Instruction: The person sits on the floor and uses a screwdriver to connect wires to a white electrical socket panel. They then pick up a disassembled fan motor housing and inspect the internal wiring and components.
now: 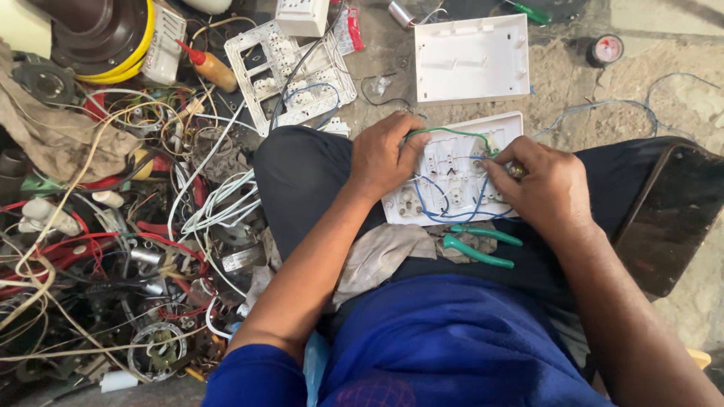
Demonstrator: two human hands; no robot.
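Seated on a rough concrete floor (573, 83), sandy and stained, switch board (452, 169) resting on the lap at centre, wiring side up. Left hand (385, 154) pressed on the board's upper left edge, fingers curled down over it, thumb side near the green wire (452, 133) that arcs across the top. Right hand (547, 185) at 3 o'clock of the board, fingertips pinched together on something small at the board's right edge; what exactly is clamped cannot be told. Blue wires (445, 203) looping over the board's lower half between the two hands. Green-handled pliers (479, 245) lying on a grey rag (377, 252) at 6 o'clock of the board, just beside its lower edge. White cover plate (471, 56) flat on the floor at 12 o'clock, near the board but apart. Second white frame (290, 75) with open slots at 11 o'clock, a dark cable crossing it. Orange glue bottle (211, 68) further out at 10 o'clock. Roll of tape (605, 50) at 1 o'clock, well apart. Thin blue wire (664, 98) trailing on the floor at 2 o'clock. Dark wooden board (671, 211) tilted at 3 o'clock, beside the right knee. Heap of tangled wires (98, 249) and scrap parts filling the whole 9 o'clock side. Brown cloth (53, 136) at upper left over the heap.
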